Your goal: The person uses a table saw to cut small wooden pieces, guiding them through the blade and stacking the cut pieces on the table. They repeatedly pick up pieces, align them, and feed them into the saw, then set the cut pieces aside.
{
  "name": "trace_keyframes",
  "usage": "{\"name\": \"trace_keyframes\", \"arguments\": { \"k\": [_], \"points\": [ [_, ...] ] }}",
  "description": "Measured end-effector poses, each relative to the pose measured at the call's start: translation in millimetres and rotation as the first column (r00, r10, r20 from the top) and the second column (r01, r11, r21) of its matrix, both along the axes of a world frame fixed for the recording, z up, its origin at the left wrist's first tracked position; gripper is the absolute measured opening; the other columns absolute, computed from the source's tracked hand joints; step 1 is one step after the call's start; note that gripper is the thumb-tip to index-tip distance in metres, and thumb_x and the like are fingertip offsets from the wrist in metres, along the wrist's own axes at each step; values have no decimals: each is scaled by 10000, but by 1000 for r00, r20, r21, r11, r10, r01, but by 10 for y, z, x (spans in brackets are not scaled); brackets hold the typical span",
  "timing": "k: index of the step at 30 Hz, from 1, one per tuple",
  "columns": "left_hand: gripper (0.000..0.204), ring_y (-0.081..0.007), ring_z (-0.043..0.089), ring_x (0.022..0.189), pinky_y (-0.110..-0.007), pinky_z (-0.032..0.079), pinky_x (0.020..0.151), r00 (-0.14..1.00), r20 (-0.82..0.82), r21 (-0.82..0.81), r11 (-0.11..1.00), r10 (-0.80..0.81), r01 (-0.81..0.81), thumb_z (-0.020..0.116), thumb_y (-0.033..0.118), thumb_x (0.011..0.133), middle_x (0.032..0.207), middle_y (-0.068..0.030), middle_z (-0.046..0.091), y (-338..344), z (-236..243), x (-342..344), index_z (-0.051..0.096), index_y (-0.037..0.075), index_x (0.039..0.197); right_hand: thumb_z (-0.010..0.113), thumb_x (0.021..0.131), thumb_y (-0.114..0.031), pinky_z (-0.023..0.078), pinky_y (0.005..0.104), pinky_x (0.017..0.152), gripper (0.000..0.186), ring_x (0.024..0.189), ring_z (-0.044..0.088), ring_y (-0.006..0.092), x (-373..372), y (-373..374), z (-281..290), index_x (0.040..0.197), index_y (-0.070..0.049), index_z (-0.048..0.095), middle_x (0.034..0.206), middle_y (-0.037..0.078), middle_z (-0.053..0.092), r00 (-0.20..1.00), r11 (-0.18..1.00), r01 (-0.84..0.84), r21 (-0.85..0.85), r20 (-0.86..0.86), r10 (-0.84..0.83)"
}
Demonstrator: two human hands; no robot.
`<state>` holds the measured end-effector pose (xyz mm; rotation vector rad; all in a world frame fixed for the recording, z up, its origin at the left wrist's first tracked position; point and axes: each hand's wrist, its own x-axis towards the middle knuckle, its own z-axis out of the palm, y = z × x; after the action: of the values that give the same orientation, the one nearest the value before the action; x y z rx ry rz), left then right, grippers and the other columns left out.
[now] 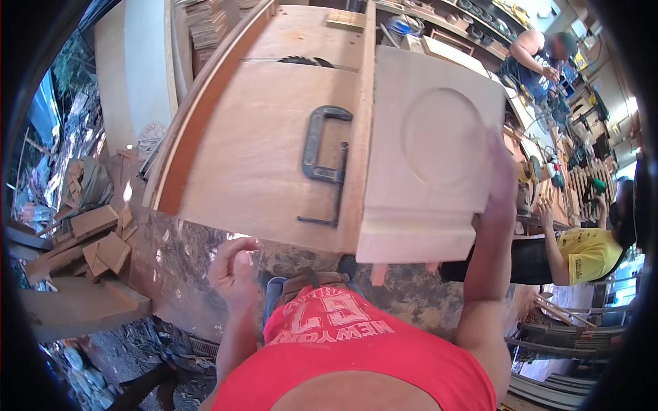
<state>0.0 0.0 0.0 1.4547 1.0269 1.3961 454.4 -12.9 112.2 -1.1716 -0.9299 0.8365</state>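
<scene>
Right hand (pixel 502 175) is at the right edge of a wooden panel (pixel 428 195), too blurred to tell whether it clasps or merely touches. With only one side handled, the panel could skew if pushed unevenly. It lies left of that hand, round recess (pixel 444 137) facing up, just beside a wooden strip (pixel 367 116). Across the strip, a clamp (pixel 317 147) lying unfastened could be knocked, and an exposed saw blade (pixel 305 61) could cut straying fingers. Left hand (pixel 235 270), empty, loosely curled, is well apart from the panel

Scraps (pixel 108 252) lie heaped at left, pale boards (pixel 147 68) beyond them, with a yellow-shirted person (pixel 586 255) and a dark-shirted person (pixel 533 68) at right.
</scene>
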Motion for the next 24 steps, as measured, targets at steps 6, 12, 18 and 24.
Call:
{"name": "trace_keyframes", "arguments": {
  "k": [6,12,18,24],
  "points": [
    [239,-196,689,928,-335,561,882,943,-9,57,942,333,-332,554,125,1051,1052,-122,736,563,-333,-2158,710,-39,1127,678,1045,-433,604,331,788,526,961,731,160,-1255,1537,-190,1256,48,683,1124,121,745,998,961,-10,-277,-66,-8],
    [272,-197,692,947,-351,574,889,860,43,-128,856,509,-500,571,160,1080,1075,-131,738,1091,-607,-3828,690,-44,1214,660,1049,-464,605,389,861,566,1012,741,237,-2116,2983,-941,1258,61,679,1163,160,744,988,833,144,-533,130,-88],
    [271,-195,702,979,-351,589,879,927,-48,-229,899,373,-373,600,147,1074,1090,-129,743,2089,-533,-4724,689,-58,1227,591,1039,-590,489,471,1097,750,1231,667,345,-1802,3644,-2080,1359,86,637,1315,236,706,956,740,288,-609,230,-182],
    [256,-185,713,999,-346,590,922,974,-191,-310,934,121,-177,648,113,1052,1110,-131,747,3760,-606,-5281,691,-57,1238,545,980,-712,402,474,1187,863,1360,556,483,-1576,3744,-2515,1427,22,623,1430,284,629,654,442,652,-616,752,85]
  ]
}}
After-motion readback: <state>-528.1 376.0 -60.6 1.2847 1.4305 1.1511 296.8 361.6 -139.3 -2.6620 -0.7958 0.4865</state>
